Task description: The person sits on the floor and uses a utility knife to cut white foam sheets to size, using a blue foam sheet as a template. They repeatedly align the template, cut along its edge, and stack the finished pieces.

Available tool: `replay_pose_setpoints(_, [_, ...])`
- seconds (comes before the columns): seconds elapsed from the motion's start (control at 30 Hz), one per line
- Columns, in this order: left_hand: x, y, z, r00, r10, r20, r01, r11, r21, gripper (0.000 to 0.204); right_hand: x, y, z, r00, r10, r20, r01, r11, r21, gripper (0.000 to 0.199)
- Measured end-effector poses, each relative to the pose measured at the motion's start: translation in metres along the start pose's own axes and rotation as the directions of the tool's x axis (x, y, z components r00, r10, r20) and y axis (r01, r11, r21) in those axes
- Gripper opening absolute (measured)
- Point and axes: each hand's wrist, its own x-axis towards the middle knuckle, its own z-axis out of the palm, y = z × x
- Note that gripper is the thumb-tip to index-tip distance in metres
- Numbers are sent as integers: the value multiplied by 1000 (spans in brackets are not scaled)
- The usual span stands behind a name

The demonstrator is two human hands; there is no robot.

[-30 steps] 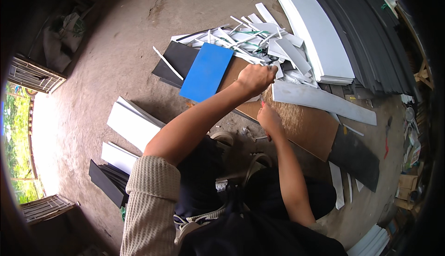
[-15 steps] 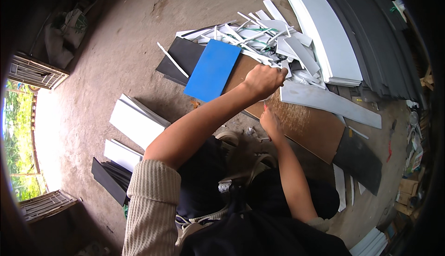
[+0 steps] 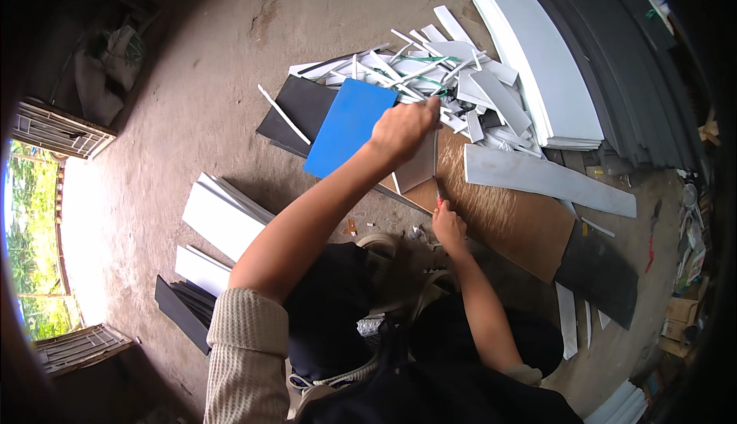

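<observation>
My left hand (image 3: 405, 130) is closed, knuckles up, over a small greyish sheet (image 3: 416, 172) on a worn brown board (image 3: 507, 213). What its fingers grip at the sheet's far edge is hidden. A thin straight line runs down the sheet's right side from that hand. Nearer to me, my right hand (image 3: 448, 228) is wrapped round a red-handled knife (image 3: 439, 198), its tip at the sheet's lower right corner. Just left of my left hand lies a blue sheet (image 3: 349, 128), partly over a black sheet (image 3: 299, 109).
White offcuts (image 3: 468, 86) are heaped beyond the board, a long white strip (image 3: 549, 178) beside them. Stacked white sheets (image 3: 537, 48) and dark sheets (image 3: 606, 63) line the right. White panels (image 3: 223, 213) and black panels (image 3: 180, 309) lie at left. A red-handled tool (image 3: 652, 236) lies far right.
My left hand has shifted left, and the greyish sheet beneath it now shows. My right hand with the knife has come slightly nearer to me.
</observation>
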Motion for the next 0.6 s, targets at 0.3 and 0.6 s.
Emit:
replay_pose_setpoints(0.3, [-28, -80, -7, 659, -751, -34, 556, 518, -650, 48, 20, 38, -20, 990, 74, -121, -81, 995, -53, 31])
replay_pose_setpoints(0.6, [-30, -43, -33, 794, -483, 369, 351, -131, -927, 61, 50, 55, -130, 968, -243, 56, 212, 920, 331, 40])
